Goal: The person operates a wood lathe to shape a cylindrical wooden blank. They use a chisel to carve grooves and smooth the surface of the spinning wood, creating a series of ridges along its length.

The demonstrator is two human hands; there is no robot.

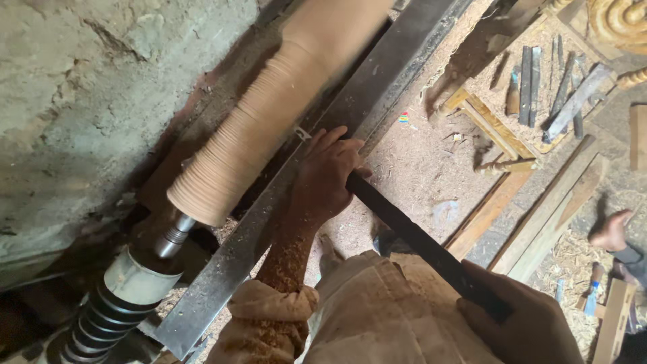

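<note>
Against the steel tool rest (269, 222), my left hand (325, 176) closes its grip round the long dark chisel (418, 239), hiding the tip; my right hand (522, 317), cut off by the frame edge, grips the handle end. Beyond the rest lies a blurred wooden cylinder (269, 114); loose chisels (546, 87) lie indistinct on the sawdust floor.

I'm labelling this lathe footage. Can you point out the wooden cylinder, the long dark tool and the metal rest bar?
wooden cylinder (259, 118), head view, middle of its ridged turned surface.
long dark tool (411, 232), head view, on the shaft between both hands.
metal rest bar (236, 256), head view, bare lower stretch of the bar.
</note>
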